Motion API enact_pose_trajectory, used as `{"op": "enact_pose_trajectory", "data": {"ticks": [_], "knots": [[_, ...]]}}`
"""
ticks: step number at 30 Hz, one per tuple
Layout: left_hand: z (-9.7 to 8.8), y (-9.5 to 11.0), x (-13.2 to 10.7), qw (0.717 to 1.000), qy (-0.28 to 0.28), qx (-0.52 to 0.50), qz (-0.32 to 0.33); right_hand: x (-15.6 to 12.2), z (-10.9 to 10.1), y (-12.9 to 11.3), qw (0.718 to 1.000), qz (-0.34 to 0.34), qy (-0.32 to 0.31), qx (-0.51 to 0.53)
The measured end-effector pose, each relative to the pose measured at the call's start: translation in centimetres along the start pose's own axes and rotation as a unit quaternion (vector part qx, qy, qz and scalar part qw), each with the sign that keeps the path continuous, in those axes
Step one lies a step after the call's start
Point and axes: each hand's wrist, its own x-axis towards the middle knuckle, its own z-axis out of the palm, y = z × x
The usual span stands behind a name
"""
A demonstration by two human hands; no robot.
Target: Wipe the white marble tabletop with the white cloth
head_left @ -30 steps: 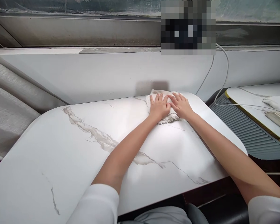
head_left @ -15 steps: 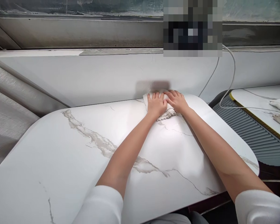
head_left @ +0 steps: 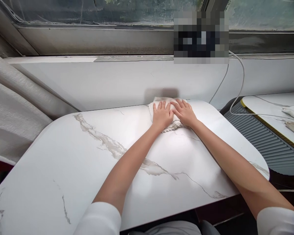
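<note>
monitoring the head view remotely, i found the left hand (head_left: pixel 162 116) and the right hand (head_left: pixel 186 115) laid palm-down, side by side, fingers spread, on the cloth (head_left: pixel 175 124). the cloth lay at the far edge of the marbled table (head_left: pixel 75 163), right of centre, by the wall (head_left: pixel 100 85); contact with the wall could not be determined. i judged the step in hand as two-handed wiping. the next move called for even palm pressure and the cloth kept flat under both hands.

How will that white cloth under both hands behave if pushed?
The cloth looks floppy, given its wavy, rumpled edge, so it may bunch. Lying nearly flat, it is probably light. The glossy tabletop suggests it could slide easily.
</note>
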Motion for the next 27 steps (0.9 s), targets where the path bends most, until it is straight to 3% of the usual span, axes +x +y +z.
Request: {"op": "enact_pose_trajectory", "data": {"ticks": [4, 12, 20, 27], "knots": [[-0.5, -0.1, -2.4, 1.0, -0.003, 0.008, 0.006, -2.3, -0.6, -1.8, 1.0, 0.001, -0.006, 0.0], [-1.6, -0.2, -7.3, 0.999, -0.005, 0.022, 0.043, -7.2, -0.6, -4.7, 0.999, 0.007, 0.042, 0.011], [-3.7, -0.1, -14.6, 0.996, -0.006, 0.021, 0.088, -14.1, -1.7, -8.9, 0.997, 0.001, 0.064, 0.04], [-5.3, -0.8, -20.2, 0.993, 0.008, 0.038, 0.112, -18.0, -2.7, -12.6, 0.996, -0.03, 0.067, 0.045]]}}
